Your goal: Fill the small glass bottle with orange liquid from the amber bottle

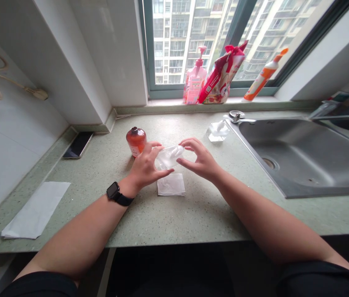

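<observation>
- Left hand [143, 168]: grasping clear container [168, 157] at one end.
- Right hand [201, 161]: grasping the opposite end.
- Handling: probably light, smooth, slippery; hold by ends, press gently.

The speckled countertop [202, 218] looks like smooth stone with a soft sheen. At its right side, the sink [304, 152] is brushed metal. Near its left edge, the flat sheet [36, 210] looks like matt paper. The amber bottle [136, 142] is glossy and translucent; the phone [78, 145] has a glossy dark face.
</observation>
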A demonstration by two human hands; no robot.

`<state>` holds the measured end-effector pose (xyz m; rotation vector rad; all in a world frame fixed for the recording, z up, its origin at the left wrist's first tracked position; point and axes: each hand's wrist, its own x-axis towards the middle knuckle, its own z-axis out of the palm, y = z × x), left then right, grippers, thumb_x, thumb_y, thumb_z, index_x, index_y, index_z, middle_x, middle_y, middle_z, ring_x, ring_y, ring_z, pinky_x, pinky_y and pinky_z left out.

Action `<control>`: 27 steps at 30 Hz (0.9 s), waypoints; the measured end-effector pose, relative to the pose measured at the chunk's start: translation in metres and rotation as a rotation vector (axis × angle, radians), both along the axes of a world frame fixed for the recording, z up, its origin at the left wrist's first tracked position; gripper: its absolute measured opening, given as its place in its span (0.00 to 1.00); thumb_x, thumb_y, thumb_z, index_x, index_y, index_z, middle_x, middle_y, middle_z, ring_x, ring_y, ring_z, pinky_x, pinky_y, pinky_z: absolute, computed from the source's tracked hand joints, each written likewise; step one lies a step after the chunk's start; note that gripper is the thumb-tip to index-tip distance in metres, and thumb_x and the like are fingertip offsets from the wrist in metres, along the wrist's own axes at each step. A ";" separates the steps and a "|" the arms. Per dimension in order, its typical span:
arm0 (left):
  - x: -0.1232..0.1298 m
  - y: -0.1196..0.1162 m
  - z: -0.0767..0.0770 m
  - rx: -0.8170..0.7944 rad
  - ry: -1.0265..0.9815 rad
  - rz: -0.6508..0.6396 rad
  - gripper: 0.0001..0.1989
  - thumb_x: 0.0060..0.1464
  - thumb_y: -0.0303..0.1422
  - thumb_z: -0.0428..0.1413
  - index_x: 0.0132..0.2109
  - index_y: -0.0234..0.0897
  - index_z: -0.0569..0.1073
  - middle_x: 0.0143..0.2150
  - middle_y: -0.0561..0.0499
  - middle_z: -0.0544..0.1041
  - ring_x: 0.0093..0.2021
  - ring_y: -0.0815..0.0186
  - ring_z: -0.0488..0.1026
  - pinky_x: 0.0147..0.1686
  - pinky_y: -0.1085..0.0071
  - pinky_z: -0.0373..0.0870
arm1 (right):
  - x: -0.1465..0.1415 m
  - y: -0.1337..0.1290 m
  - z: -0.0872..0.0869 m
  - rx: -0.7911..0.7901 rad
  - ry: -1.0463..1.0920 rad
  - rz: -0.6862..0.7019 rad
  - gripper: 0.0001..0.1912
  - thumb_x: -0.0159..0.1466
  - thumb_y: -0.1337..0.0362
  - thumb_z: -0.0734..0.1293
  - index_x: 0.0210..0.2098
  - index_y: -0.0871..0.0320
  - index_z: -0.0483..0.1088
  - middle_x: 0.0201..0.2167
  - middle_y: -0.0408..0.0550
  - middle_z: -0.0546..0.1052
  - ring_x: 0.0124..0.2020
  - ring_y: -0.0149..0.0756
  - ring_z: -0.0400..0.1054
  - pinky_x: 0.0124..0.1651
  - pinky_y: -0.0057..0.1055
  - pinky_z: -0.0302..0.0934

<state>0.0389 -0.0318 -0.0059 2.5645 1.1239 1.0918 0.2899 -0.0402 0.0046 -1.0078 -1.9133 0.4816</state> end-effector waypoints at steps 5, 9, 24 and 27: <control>0.001 -0.001 -0.001 0.001 0.026 -0.018 0.37 0.55 0.53 0.70 0.63 0.40 0.70 0.63 0.39 0.72 0.59 0.49 0.79 0.55 0.51 0.83 | -0.003 0.001 -0.001 -0.012 0.055 0.018 0.15 0.66 0.50 0.75 0.47 0.49 0.74 0.48 0.49 0.78 0.55 0.46 0.74 0.59 0.52 0.74; 0.001 0.000 -0.001 -0.007 0.024 -0.014 0.37 0.55 0.54 0.70 0.63 0.40 0.71 0.63 0.39 0.73 0.58 0.49 0.79 0.54 0.52 0.83 | 0.001 0.001 0.003 -0.050 0.130 0.039 0.15 0.67 0.48 0.74 0.47 0.50 0.76 0.47 0.49 0.79 0.54 0.44 0.75 0.58 0.49 0.74; 0.000 0.000 0.000 -0.011 0.011 -0.019 0.35 0.55 0.52 0.71 0.63 0.41 0.71 0.64 0.39 0.73 0.61 0.48 0.77 0.57 0.50 0.82 | 0.016 0.007 0.009 -0.155 0.304 -0.006 0.20 0.63 0.44 0.77 0.47 0.47 0.76 0.47 0.45 0.82 0.49 0.40 0.78 0.55 0.43 0.73; 0.000 0.000 0.000 -0.010 0.007 -0.021 0.35 0.56 0.52 0.70 0.63 0.41 0.71 0.64 0.39 0.73 0.61 0.48 0.77 0.58 0.49 0.81 | 0.019 0.008 0.013 -0.175 0.344 -0.010 0.21 0.62 0.43 0.77 0.46 0.48 0.75 0.44 0.45 0.82 0.46 0.40 0.77 0.52 0.42 0.74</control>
